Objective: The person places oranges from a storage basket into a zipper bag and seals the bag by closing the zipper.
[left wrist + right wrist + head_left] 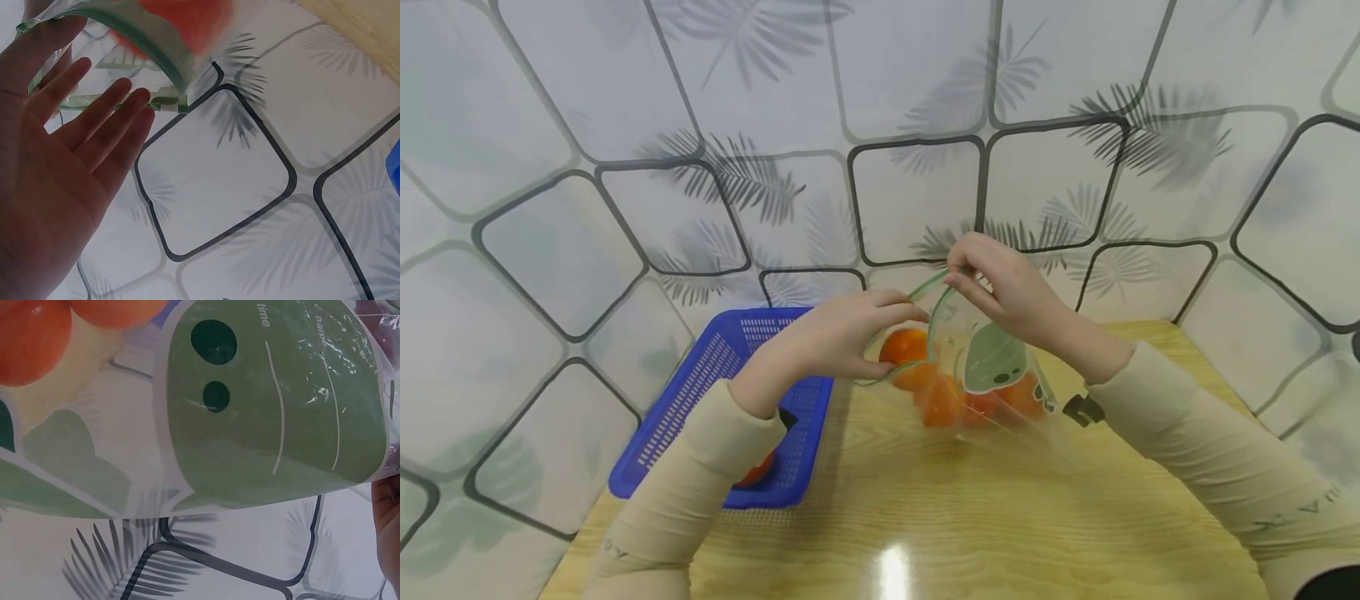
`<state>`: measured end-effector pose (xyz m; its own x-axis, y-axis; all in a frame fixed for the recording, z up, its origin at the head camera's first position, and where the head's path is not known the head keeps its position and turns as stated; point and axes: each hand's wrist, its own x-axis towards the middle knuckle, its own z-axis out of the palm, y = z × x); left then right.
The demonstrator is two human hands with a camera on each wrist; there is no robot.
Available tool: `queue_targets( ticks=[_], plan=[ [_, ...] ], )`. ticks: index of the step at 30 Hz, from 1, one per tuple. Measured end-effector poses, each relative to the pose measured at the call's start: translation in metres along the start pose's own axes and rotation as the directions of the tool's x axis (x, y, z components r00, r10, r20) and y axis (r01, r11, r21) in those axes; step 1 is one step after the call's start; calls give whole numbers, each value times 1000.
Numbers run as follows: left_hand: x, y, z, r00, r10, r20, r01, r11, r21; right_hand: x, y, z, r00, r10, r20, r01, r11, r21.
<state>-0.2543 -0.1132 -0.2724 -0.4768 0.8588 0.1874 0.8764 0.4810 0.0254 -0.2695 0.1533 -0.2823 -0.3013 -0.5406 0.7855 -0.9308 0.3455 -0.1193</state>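
Bag (250,431): clear plastic, printed with a large green shape, two dark green spots, two pale lines and the word "time"; a second word blurred. Orange fruits (31,344): two, round, upper left, cropped. Right hand (387,515): partial, at the bag's edge. Wall (250,550): white, dark-lined, leaf-patterned, below.

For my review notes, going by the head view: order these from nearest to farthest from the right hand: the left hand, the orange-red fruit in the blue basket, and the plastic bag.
1. Plastic bag: its rim is pinched by the right hand.
2. Left hand: at the bag's left side.
3. Orange-red fruit: farther left, in the blue basket.
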Motion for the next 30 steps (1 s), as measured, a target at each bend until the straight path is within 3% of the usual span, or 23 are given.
queue_targets(
  ticks=[11,18,22,30],
  plan=[
    [-4,-4,2,1000,-23,-9,23,999,-23,-2,-1,-3,1000,11,4,-11,1000,7],
    [-10,-11,7,999,-44,-21,44,999,-17,-1,0,-13,998,-6,65,9,999,-48],
    [-14,-13,7,997,-74,-10,74,997,-14,-2,0,-19,994,-7,110,10,1000,-25],
    [-19,-17,9,997,-78,-10,78,997,-6,-1,0,-21,992,8,122,-3,999,-39]
  ],
)
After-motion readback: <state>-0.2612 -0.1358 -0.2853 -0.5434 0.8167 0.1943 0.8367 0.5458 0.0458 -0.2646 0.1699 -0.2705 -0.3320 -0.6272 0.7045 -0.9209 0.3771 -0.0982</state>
